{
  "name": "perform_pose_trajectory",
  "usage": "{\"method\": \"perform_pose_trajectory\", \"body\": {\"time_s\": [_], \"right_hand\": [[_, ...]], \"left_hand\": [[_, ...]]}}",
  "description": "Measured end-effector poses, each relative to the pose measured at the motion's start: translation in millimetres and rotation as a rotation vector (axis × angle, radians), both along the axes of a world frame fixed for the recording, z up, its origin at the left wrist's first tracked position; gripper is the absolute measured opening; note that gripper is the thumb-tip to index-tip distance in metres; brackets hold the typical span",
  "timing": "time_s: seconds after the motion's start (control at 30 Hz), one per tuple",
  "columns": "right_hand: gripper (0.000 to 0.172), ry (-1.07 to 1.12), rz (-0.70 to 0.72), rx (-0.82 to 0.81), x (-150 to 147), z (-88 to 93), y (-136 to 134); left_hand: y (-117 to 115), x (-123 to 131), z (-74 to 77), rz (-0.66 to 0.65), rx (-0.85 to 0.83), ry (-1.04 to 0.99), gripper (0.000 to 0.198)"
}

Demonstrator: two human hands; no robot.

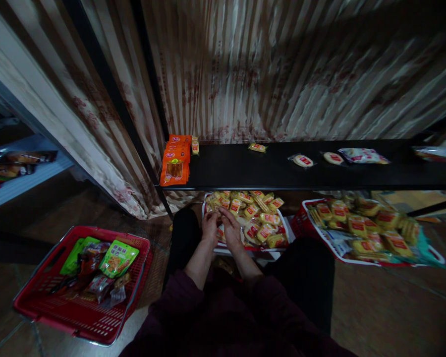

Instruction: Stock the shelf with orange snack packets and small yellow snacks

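Note:
My left hand [209, 225] and my right hand [231, 227] meet over the left edge of a basket [205, 210] heaped with yellow wrapped snack packets [251, 210]. The fingers of both hands are drawn together, tips nearly touching. Whatever lies between them is too small and dim to make out. Round wrapped snacks [251, 231] with red labels lie in the same heap, close to my right hand.
A black shelf [223, 166] runs above the basket. On it are orange snack packets [174, 161], a white packet [363, 155] and a few small snacks. A fuller basket [301, 223] stands right; a red basket [26, 297] with green pouches [119, 258] stands left.

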State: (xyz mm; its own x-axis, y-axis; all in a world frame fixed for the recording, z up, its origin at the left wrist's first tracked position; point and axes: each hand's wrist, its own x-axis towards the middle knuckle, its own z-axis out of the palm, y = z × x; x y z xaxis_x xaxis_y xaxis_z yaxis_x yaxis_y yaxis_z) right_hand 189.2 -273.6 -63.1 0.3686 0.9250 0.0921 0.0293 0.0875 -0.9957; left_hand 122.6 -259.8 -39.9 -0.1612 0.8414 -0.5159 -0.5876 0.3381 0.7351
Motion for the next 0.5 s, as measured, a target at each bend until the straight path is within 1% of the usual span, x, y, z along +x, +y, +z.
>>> {"method": "perform_pose_trajectory", "body": {"time_s": [0.17, 0.33, 0.5], "right_hand": [[0.035, 0.037, -0.024, -0.031, 1.0, -4.1, 0.9], [0.037, 0.041, -0.050, -0.042, 0.4, -5.0, 1.4], [0.034, -0.017, -0.052, -0.021, -0.6, -6.8, 0.6]], "left_hand": [[1.0, -1.4, 3.6, 0.028, -0.062, -0.080, 0.011], [2.5, -3.8, 1.1, 0.049, -0.147, -0.213, 0.008], [2.8, -6.0, 1.7, 0.068, -0.234, -0.238, 0.008]]}}
